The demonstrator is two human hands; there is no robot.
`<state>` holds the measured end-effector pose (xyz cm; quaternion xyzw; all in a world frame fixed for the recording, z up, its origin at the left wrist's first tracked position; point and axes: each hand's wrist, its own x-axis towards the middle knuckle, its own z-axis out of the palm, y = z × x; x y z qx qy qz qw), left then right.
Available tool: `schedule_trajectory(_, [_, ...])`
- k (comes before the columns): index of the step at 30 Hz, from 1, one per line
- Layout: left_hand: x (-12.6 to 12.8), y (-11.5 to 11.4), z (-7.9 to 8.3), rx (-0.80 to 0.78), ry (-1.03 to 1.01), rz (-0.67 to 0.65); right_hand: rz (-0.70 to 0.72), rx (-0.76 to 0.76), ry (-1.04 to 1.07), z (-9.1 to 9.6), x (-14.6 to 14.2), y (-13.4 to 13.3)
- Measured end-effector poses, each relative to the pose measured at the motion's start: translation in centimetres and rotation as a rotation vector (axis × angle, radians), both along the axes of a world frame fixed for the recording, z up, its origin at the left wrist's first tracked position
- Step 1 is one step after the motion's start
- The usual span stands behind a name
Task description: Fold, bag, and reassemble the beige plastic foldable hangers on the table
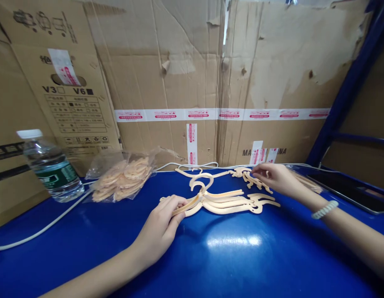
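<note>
My left hand (pixel 163 221) is closed around one end of several light-orange plastic hangers (pixel 224 203), bunched together with their hooks toward the back. Further back on the right, my right hand (pixel 277 178) is over a small pile of loose pieces (pixel 257 182) in the same colour. Its fingers are bent and close together at the pile, and what they pinch, if anything, is too small to make out. Behind the bunch, another hanger (pixel 184 171) lies flat near the cardboard.
A clear bag of peach-coloured parts (pixel 125 178) lies at the left, beside a water bottle (pixel 55 169). A white cable (pixel 45 231) runs over the blue table (pixel 192 265). Cardboard (pixel 167 82) walls the back. At right are a dark flat device (pixel 350 192) and a blue post (pixel 341 95).
</note>
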<state>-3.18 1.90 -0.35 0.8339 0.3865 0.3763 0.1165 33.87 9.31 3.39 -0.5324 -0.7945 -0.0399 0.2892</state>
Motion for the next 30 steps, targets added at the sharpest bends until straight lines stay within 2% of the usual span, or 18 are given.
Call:
schedule_trajectory(5, [0.0,0.2,-0.4,-0.026,-0.014,-0.01,-0.13,-0.099,-0.099,-1.0,1.7,1.0])
schedule_trajectory(11, [-0.1,0.0,-0.5,-0.038,-0.016,-0.016,-0.228,-0.147,-0.131,-2.2,1.6,1.6])
schedule_trajectory(16, [0.0,0.0,-0.5,-0.049,-0.034,-0.017,-0.255,-0.183,-0.098,-2.1,1.3,1.4])
schedule_trajectory(24, [0.0,-0.3,0.2,-0.156,-0.037,0.015,-0.25,-0.216,0.093,-1.3,0.5,1.0])
schedule_trajectory(30, [0.1,-0.2,0.2,-0.173,-0.045,0.007,-0.262,-0.238,0.376,-0.4,0.6,0.7])
